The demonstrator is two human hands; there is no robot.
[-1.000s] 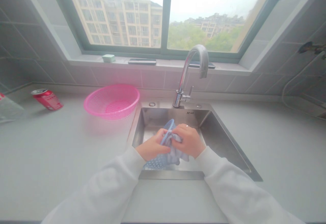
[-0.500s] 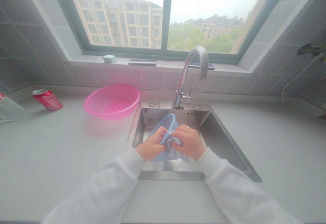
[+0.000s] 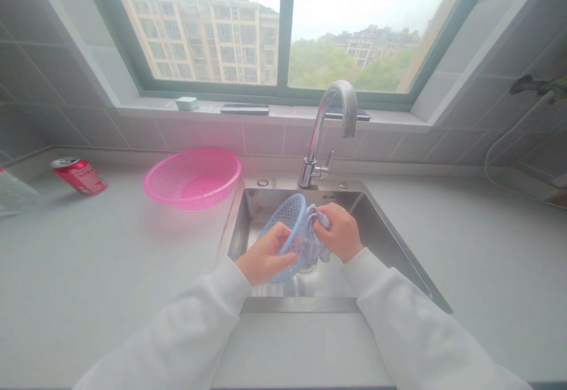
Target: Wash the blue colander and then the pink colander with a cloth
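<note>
Over the sink (image 3: 240, 224), a light blue plastic basket (image 3: 286, 211) with a holed wall is tilted on its side, its opening facing left. My left hand (image 3: 267, 255) grips its near rim, fingers inside and thumb outside. My right hand (image 3: 340, 231) is closed around a crumpled pale grey-blue cloth (image 3: 313, 242), which lies against or just beside the basket's outer right side; whether they touch I cannot tell. Part of the basket's underside is hidden by the cloth and my left hand.
A chrome faucet (image 3: 310, 159) arches over the back of the sink. On the counter to the left are a pink basket (image 3: 195, 204), a red can (image 3: 82, 177) and a clear plastic bag (image 3: 15, 195). A small green box (image 3: 186, 103) and a dark flat phone-like object (image 3: 244, 109) lie on the windowsill.
My right hand with the cloth has moved from the basket's near rim up and right along its outer side. My left hand keeps its hold on the rim.
</note>
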